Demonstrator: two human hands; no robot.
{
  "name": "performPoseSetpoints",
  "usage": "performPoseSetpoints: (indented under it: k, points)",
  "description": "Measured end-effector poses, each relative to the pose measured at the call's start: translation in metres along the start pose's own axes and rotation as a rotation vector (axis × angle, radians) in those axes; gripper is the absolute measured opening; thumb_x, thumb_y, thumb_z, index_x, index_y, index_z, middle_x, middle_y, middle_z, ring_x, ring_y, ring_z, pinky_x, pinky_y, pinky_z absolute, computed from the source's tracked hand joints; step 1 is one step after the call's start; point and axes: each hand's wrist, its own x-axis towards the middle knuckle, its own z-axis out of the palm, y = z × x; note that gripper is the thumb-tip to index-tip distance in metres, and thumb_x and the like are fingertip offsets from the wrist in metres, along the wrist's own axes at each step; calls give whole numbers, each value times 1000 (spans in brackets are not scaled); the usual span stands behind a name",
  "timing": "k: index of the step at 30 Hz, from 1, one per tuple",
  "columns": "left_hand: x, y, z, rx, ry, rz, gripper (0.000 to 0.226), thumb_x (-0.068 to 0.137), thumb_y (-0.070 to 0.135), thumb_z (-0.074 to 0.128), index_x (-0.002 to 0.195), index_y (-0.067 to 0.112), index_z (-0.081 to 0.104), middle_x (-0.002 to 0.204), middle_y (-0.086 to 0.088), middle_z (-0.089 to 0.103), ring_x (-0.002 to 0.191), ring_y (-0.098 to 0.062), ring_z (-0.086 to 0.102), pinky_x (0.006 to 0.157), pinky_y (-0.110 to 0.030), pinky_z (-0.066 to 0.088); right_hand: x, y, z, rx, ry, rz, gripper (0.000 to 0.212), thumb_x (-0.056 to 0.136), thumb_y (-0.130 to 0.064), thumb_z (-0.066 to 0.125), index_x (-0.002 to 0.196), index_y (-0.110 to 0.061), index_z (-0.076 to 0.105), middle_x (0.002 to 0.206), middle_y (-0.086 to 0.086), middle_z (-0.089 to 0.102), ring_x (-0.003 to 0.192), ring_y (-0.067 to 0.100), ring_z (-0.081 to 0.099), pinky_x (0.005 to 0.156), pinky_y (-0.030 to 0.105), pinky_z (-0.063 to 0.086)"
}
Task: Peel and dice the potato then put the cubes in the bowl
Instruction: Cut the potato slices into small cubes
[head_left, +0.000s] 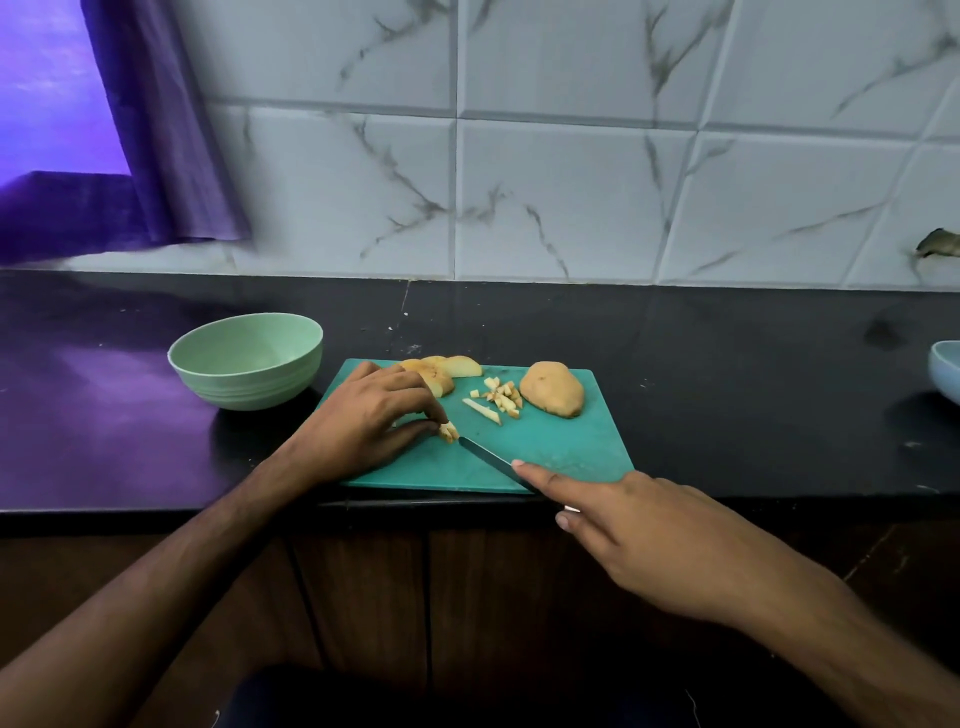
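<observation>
1. On the green cutting board (561, 447) at the front edge of the black counter (727, 332), the dicing is in hand but far from finished.
2. The left hand (363, 415) lies knuckles-up on the board's near left part, its fingertips and thumb pinching a small bundle of potato strips (449, 431) and holding it down.
3. The right hand (639, 530) grips a knife (488, 456), forefinger laid straight along the spine of the blade; the handle is mostly hidden under the hand. The blade tip sits just beside the pinched strips, angled toward them.
4. Done so far, judging from how things lie: a little heap of potato cubes (503, 394) sits in the middle of the board, with one longer uncut stick at its near-left edge.
5. Left to cut: several thick potato slices (452, 367) lie at the board's far edge, partly behind the left hand, and a large potato half (552, 388) rests dome-up on the right of the board, touching or just beside the cubes.
6. The slices and half look brownish on their outer faces; whether that is skin or a peeled surface cannot be told.
7. The pale green bowl (247, 361) stands on the counter just left of the board and shows nothing inside, so the transfer of the cubes appears not yet begun.
8. By this reckoning most of the potato is uncut and all of the transfer is left.
9. A pale blue dish (946, 371) shows at the right edge, well apart from the work.
</observation>
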Motion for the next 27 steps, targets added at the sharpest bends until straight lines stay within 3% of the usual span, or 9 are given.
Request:
performPoseSetpoints:
  k: [4,7,10,12,17,23,27]
  points:
    - [-3,-2,-1,102,128,-151,15,94,40,57,98,32,69,97,16,63,94,-13,60,76,-38,37,1,0,-1,-1,14,-17,51,109,-48,24,151,-65,-1,77,-10,45,72,6,49,77,28,48]
    - [-2,-6,2,127,52,-283,5,91,33,69,95,37,69,99,16,61,98,-16,59,76,-35,28,2,1,-3,0,3,-19,51,109,-48,24,151,-65,1,80,-9,51,80,7,54,77,29,48]
    - [-2,-6,4,123,25,-322,22,89,21,71,104,37,69,108,14,61,106,-16,57,80,-34,26,4,2,-7,10,-8,-18,50,109,-49,24,150,-66,3,87,-8,57,87,10,57,81,30,50]
    - [-1,-3,3,91,4,-242,31,92,17,62,116,37,66,118,15,59,112,-11,52,81,-34,24,3,2,-10,35,-16,-25,49,109,-49,24,149,-67,3,90,-8,59,90,10,58,82,30,51]
    - [2,-5,4,7,-185,-150,41,95,52,36,123,44,65,128,25,58,121,1,45,83,-33,19,5,-9,-9,78,-14,-51,50,109,-49,26,150,-66,5,78,-8,51,83,12,57,83,32,53]
    - [1,-6,6,34,-104,-228,46,88,70,37,105,41,69,98,22,57,100,-3,52,79,-34,21,16,-3,-2,39,30,-26,50,110,-47,26,152,-63,6,77,-10,48,73,8,52,73,27,49]
    - [2,-2,1,-11,-116,-228,45,89,69,38,111,42,65,91,28,52,95,2,48,81,-36,26,24,6,2,22,62,37,51,110,-47,25,153,-62,4,77,-12,44,69,5,47,75,29,49]
